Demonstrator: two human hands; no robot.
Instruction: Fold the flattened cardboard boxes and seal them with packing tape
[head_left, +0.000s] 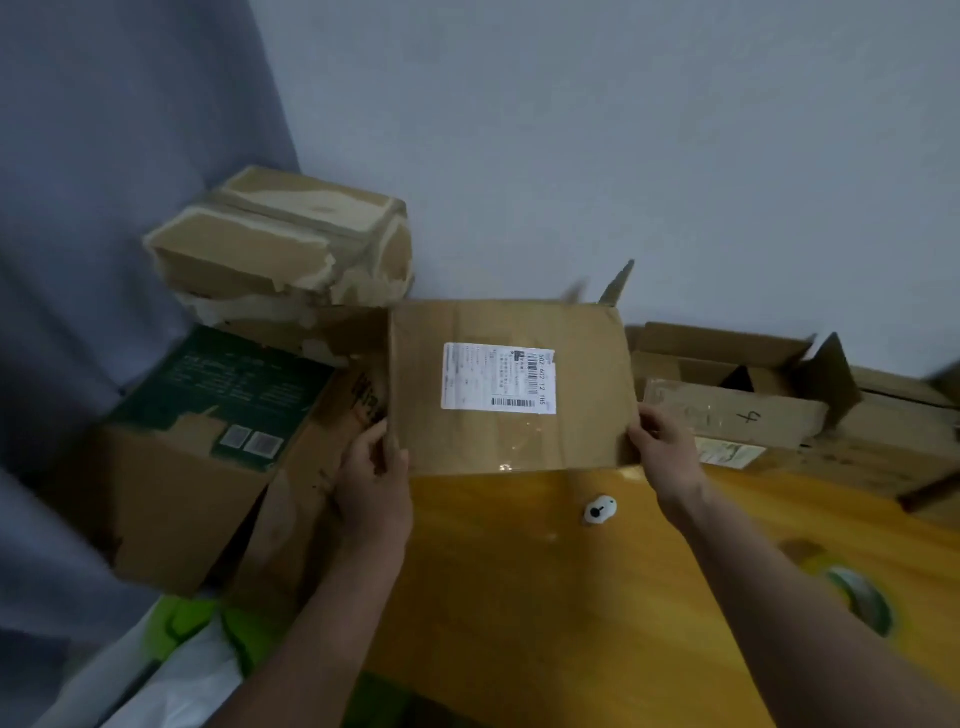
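Observation:
I hold a brown cardboard box (571, 441) with a white shipping label above the far part of the yellow table (519, 571). My left hand (371, 467) grips its lower left corner. My right hand (662, 447) grips its lower right corner. Flaps stick up behind its top edge. A roll of packing tape (860, 597) lies on the table at the right, partly hidden by my right forearm.
Taped boxes (280, 244) are stacked at the back left on a green-printed box (208, 431). Open and flattened boxes (737, 395) lie at the back right against the wall. A small white object (600, 509) sits on the table. Green and white bags (192, 649) lie lower left.

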